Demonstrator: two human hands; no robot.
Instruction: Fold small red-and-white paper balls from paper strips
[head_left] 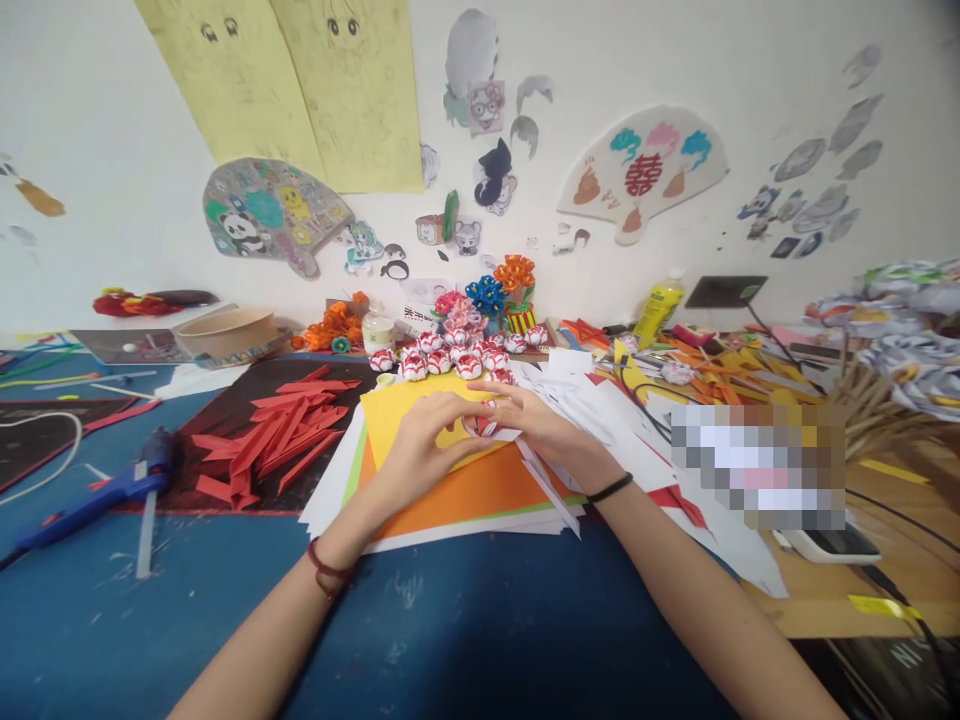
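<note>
Between my two hands is a small red and white folded paper flower (484,422), partly covered by the fingers. My left hand (429,432) closes on its left side with thumb and fingertips. From the right, my right hand (536,420) grips the same flower, fingers curled over it. Both hands are above a stack of coloured paper, with a yellow sheet (382,415) on top and an orange sheet (457,497) below. Just behind the hands stand several finished-looking red and white paper flowers (414,364).
Folded red paper strips (289,430) lie piled on a dark mat at left. A blue glue gun (135,485) rests beside them. White paper strips (577,400) spread at right. Farther back are a beige bowl (225,335), a yellow bottle (660,308) and orange strips (701,362).
</note>
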